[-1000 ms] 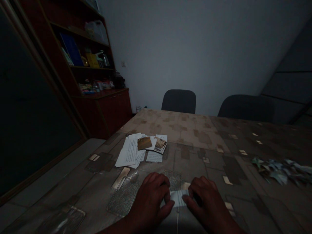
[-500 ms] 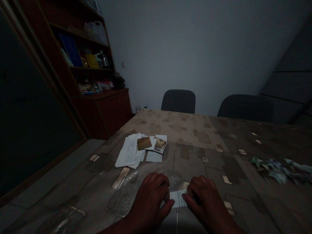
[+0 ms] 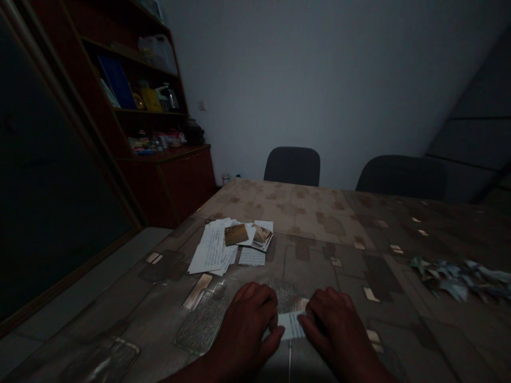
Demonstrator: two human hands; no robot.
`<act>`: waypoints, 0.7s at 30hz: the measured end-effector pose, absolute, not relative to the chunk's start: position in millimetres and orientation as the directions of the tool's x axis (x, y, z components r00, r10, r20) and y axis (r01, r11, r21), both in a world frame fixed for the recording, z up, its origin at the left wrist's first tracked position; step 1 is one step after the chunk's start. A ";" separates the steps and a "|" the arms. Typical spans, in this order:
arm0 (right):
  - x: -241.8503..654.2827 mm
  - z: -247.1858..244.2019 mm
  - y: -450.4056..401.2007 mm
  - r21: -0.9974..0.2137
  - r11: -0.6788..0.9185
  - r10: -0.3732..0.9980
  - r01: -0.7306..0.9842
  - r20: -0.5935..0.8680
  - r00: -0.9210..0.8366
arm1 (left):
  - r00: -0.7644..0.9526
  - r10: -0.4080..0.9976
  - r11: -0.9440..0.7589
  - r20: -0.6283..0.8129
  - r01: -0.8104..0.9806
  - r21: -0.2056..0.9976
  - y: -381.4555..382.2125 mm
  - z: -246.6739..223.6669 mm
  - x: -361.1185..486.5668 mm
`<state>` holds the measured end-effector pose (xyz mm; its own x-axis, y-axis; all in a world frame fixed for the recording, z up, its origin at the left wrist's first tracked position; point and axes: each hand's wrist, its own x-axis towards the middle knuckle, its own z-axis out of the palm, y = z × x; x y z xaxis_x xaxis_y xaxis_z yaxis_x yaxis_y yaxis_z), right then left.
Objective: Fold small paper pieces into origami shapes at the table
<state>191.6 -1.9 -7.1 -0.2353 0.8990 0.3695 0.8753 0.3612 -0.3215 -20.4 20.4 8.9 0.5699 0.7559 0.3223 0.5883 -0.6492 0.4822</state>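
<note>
At the frame's lower centre, the left hand (image 3: 248, 325) and right hand (image 3: 334, 327), both curled nearly closed, grip opposite ends of a small printed paper (image 3: 291, 325) over the tabletop (image 3: 315, 271). Printed sheets (image 3: 209, 250) lie left of centre.

Fingers (image 3: 272, 316) hide the paper strip's (image 3: 290, 326) ends near six o'clock. Toward four o'clock, the crumpled heap (image 3: 457, 282) blurs.
</note>
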 end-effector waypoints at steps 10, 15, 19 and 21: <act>190.9 -11.3 -0.4 -0.296 0.364 0.880 0.883 0.420 -0.222 | 0.621 0.682 -0.730 0.387 0.540 0.420 21.0 4.9 -21.6; 190.8 -8.0 -0.5 -0.305 0.365 0.884 0.880 0.409 -0.225 | 0.676 0.538 -0.840 0.504 0.476 0.259 23.1 -3.3 -19.0; 190.4 -10.2 -0.6 -0.305 0.373 0.872 0.876 0.438 -0.218 | 0.710 0.493 -0.864 0.502 0.465 0.192 23.4 -12.8 -17.4; 190.1 -11.1 -0.6 -0.291 0.371 0.867 0.882 0.449 -0.217 | 0.725 0.503 -0.859 0.470 0.477 0.184 23.4 -16.1 -17.2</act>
<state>190.1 -0.6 -11.1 -0.2166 0.8671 0.4486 0.8817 0.3710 -0.2914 -17.2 23.4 -16.1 0.7251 0.5032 0.4701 0.4770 -0.8594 0.1843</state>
